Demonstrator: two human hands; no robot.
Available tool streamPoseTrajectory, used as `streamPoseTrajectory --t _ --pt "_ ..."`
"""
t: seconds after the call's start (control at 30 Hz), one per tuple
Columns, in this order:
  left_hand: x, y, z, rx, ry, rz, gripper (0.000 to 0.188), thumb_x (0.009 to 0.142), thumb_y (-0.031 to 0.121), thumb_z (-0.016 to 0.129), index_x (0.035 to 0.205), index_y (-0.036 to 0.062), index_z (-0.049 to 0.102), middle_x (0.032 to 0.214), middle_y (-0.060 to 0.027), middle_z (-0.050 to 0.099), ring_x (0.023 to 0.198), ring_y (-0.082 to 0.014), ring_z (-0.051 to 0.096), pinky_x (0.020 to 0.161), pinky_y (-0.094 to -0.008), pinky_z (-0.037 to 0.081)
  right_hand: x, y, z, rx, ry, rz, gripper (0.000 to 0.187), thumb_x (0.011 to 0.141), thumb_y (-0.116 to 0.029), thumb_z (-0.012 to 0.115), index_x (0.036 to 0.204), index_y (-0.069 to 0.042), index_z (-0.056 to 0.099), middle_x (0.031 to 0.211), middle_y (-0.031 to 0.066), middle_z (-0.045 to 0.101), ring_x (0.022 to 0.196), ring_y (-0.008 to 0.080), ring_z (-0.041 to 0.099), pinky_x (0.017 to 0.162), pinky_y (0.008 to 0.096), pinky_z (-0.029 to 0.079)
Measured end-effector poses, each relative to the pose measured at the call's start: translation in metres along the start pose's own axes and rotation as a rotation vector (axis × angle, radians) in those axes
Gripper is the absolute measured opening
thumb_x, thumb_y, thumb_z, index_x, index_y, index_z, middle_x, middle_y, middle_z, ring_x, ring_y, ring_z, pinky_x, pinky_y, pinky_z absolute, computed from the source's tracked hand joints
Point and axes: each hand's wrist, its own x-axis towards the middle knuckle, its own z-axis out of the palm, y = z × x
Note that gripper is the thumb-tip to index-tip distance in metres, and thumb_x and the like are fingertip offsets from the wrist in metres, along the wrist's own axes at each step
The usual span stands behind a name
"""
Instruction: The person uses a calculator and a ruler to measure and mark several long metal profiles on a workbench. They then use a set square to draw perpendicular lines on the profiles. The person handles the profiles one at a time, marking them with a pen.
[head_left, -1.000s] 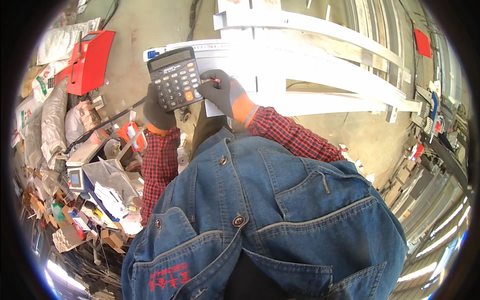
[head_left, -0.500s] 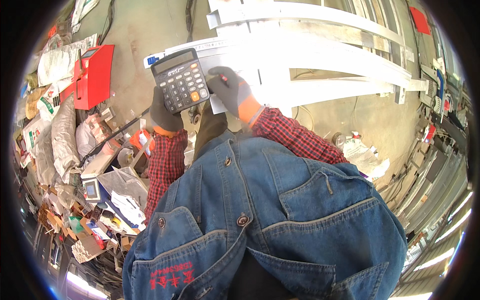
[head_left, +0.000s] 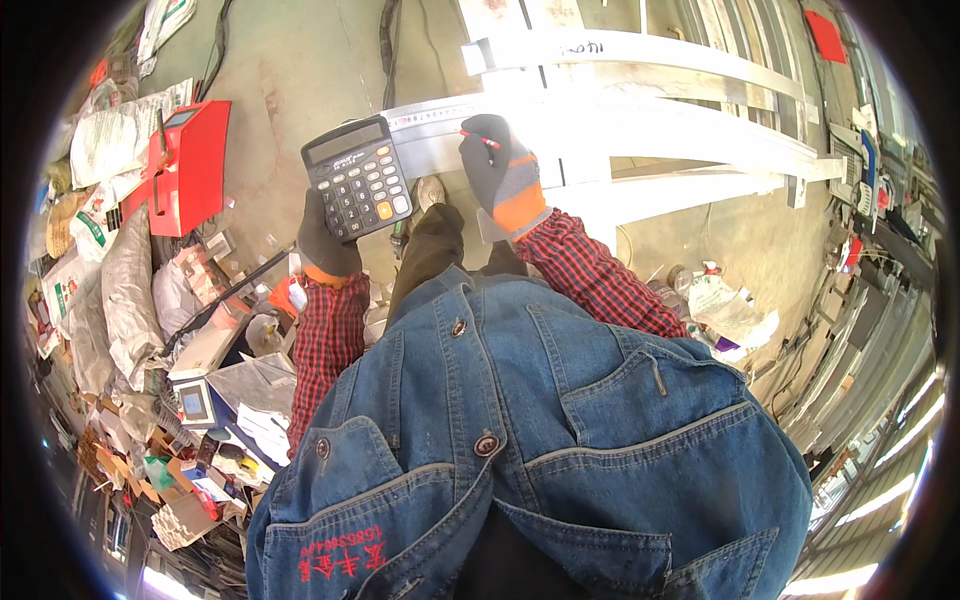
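My left hand (head_left: 326, 240), in a dark glove with an orange cuff, is closed round the lower left edge of a black calculator (head_left: 345, 190). Its keypad faces up. To its right, my right hand (head_left: 490, 165) is gloved alike and curled over a thin red pencil-like stick (head_left: 484, 139), whose exact kind I cannot make out. This hand is apart from the calculator and in front of the bright white metal profiles (head_left: 690, 140). A graduated measuring strip (head_left: 445, 113) lies along one profile, running behind the calculator.
More long metal profiles (head_left: 840, 360) lie at the right. On the left stand a red machine (head_left: 195, 165) and stuffed sacks (head_left: 125, 285), above a cluttered heap of boxes and papers (head_left: 215, 460). A dark cable (head_left: 388, 60) crosses the floor ahead. A crumpled bag (head_left: 725, 310) lies at right.
My right hand has moved right, away from the calculator's keys, with the red stick showing more clearly. The calculator stays in my left hand, slightly lower. The profiles appear shifted right.
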Motion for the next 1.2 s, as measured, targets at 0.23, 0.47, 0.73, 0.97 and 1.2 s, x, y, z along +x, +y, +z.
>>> streamPoseTrajectory --t 0.23,0.47,0.73,0.97,1.2 --pt "0.005 -0.002 -0.014 -0.118 0.009 -0.075 0.054 0.120 0.039 0.045 0.150 -0.0045 0.058 0.136 -0.0155 0.074 0.116 -0.0242 0.078 0.097 -0.0395 0.066 -0.001 -0.004 0.013 -0.089 -0.019 0.012 0.014 0.102 -0.015 0.072 0.115 -0.008 0.071 0.095 0.0158 0.078 0.083 0.0316 0.078 0.076 0.0410 0.062" --pt "0.012 -0.012 -0.025 -0.245 -0.025 -0.142 0.053 0.120 0.039 0.045 0.147 -0.0039 0.059 0.135 -0.0151 0.074 0.113 -0.0238 0.079 0.093 -0.0377 0.068 -0.007 0.002 0.017 -0.150 0.044 -0.026 0.016 0.102 -0.018 0.073 0.115 -0.009 0.072 0.095 0.0168 0.079 0.084 0.0372 0.078 0.076 0.0439 0.062" --pt "0.011 -0.011 -0.028 0.125 -0.067 0.006 0.052 0.121 0.039 0.044 0.145 -0.0036 0.060 0.131 -0.0135 0.076 0.110 -0.0213 0.079 0.091 -0.0347 0.068 -0.007 0.005 0.024 -0.178 0.082 -0.020 0.018 0.102 -0.021 0.073 0.115 -0.010 0.072 0.093 0.0178 0.078 0.083 0.0391 0.078 0.075 0.0459 0.061" --pt "0.016 -0.014 -0.027 -0.028 -0.057 -0.062 0.052 0.121 0.040 0.043 0.145 -0.0029 0.061 0.133 -0.0133 0.076 0.113 -0.0214 0.079 0.093 -0.0349 0.067 -0.006 0.004 0.024 -0.185 0.064 0.021 0.018 0.102 -0.022 0.073 0.115 -0.010 0.072 0.093 0.0177 0.078 0.083 0.0394 0.077 0.076 0.0464 0.061" --pt "0.016 -0.007 -0.018 -0.145 0.005 -0.132 0.051 0.120 0.039 0.047 0.146 -0.0021 0.060 0.135 -0.0138 0.075 0.114 -0.0224 0.078 0.095 -0.0375 0.067 -0.004 0.006 0.020 -0.190 0.054 0.018 0.016 0.101 -0.022 0.074 0.111 -0.009 0.073 0.092 0.0172 0.078 0.084 0.0388 0.078 0.076 0.0456 0.062"
